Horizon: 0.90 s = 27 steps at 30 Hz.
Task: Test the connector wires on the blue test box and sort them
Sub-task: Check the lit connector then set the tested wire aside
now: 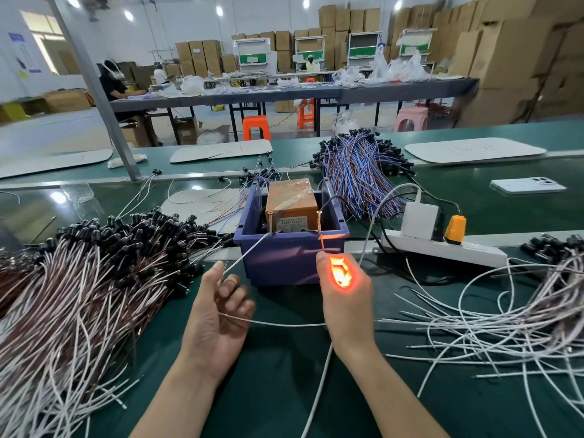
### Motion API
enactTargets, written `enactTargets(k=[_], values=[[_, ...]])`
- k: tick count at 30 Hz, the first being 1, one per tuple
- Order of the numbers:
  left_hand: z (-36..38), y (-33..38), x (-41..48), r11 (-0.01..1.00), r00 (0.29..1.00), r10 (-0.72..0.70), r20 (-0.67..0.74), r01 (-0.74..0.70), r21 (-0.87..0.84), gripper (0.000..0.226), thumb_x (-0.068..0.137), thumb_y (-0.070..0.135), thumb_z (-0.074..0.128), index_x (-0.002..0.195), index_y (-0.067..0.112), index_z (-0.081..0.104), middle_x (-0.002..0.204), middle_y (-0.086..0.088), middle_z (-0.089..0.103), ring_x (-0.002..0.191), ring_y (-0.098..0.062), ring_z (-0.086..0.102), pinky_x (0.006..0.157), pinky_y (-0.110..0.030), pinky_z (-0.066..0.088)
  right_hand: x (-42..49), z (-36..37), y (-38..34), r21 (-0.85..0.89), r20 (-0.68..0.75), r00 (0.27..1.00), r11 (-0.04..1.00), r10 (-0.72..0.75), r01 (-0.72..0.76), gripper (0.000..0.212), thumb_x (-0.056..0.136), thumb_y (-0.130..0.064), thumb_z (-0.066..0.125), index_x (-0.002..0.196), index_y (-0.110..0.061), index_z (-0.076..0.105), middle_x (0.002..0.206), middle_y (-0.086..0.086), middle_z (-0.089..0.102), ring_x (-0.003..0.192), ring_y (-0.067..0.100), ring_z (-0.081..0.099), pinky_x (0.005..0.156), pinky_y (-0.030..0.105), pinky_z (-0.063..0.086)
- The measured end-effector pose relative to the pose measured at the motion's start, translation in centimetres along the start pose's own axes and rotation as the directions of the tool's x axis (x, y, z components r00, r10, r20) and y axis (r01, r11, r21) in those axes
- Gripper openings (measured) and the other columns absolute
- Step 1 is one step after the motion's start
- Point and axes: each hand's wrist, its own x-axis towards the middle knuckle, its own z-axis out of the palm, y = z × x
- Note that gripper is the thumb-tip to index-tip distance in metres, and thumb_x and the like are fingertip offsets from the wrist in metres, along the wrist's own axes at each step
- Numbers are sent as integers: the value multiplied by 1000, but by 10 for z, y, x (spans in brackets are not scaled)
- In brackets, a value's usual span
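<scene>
Head view, looking down at the near edge of the green bench (284, 390): the two hands are apart, each closed on one end of a connector wire. The left hand (218, 320) pinches a white lead (246, 257) between thumb and forefinger. That lead runs up, taut, to the left brass post (270, 222) on the blue test box (290, 260). The right hand (347, 298) is curled round a glowing connector (340, 273), whose orange light shines through the fingers. A red lead (321, 241) rises from it to the right brass post (319, 221). Another length of white wire (284, 324) crosses low between the two hands.

The box stands just beyond the hands at mid-bench and holds an orange-brown taped block (290, 200). To the left of the box a big pile of black-capped wires (94, 263) spreads to the bench's left edge. On the right lies a loose tangle of white wires (505, 317). Beside the box on that side, a white power strip (467, 252) carries a white adapter (418, 221) and an orange plug (455, 229). Behind the box sits a bundle of blue and purple wires (360, 172), and a phone (527, 185) lies near the far right edge.
</scene>
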Motion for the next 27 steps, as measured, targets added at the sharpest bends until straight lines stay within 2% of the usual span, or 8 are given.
enactTargets(k=[4,7,12,16,18,21,24,27], values=[[0,0,0,1000,1000,6,-1,-6,3,33,92,30,64,62,28,50,59,9,36,43,-3,28,42,-18,28,1,0,1,-7,8,1000,1000,9,-9,16,100,-36,62,89,-29,71,82,-7,73,76,10,66,63,22,53],[-2,0,1,1000,1000,26,-2,-26,12,37,93,31,64,57,29,53,59,9,37,43,-3,29,41,-17,30,2,0,3,-54,-12,1000,998,7,-8,21,100,-39,60,85,-27,69,73,-14,67,64,1,57,58,13,44],[-12,3,9,991,982,125,-141,-118,61,45,98,41,56,58,27,40,57,8,37,43,-7,30,40,-20,31,0,-3,5,-28,-9,999,999,33,-33,20,100,-38,60,84,-27,65,60,-15,58,56,1,45,55,16,39],[-17,-2,12,912,897,337,-287,-235,336,32,102,35,45,73,23,51,63,6,48,50,-11,39,48,-25,39,-3,-8,7,-1,13,998,998,58,-58,19,101,-36,59,83,-30,63,56,-8,56,53,5,45,54,20,37],[-18,-6,10,738,810,523,-265,-275,616,19,103,28,43,105,23,60,87,2,60,68,-17,53,64,-30,48,-3,-11,8,-16,16,998,998,59,-58,19,103,-37,56,87,-30,64,60,-5,64,54,4,50,56,17,40],[-23,-11,8,455,756,639,-143,-221,863,54,102,19,44,153,13,27,145,-9,37,122,-23,47,101,-32,39,-5,-14,7,-80,33,997,994,71,-68,30,105,-47,44,95,-34,69,75,-10,74,65,-1,58,64,10,41],[-16,-13,-2,125,685,724,76,-238,963,66,100,13,50,157,8,17,162,-11,10,150,-21,11,120,-40,17,-9,-17,8,-113,54,992,988,115,-109,46,99,-62,31,109,-40,69,90,-19,76,84,-4,64,79,13,41],[-10,-25,-15,-243,590,607,532,-499,832,50,100,18,49,149,13,39,158,-11,25,150,-22,19,117,-44,24,-12,-18,4,-84,52,988,987,143,-138,43,100,-64,29,118,-46,65,95,-19,77,63,0,54,73,32,43]])
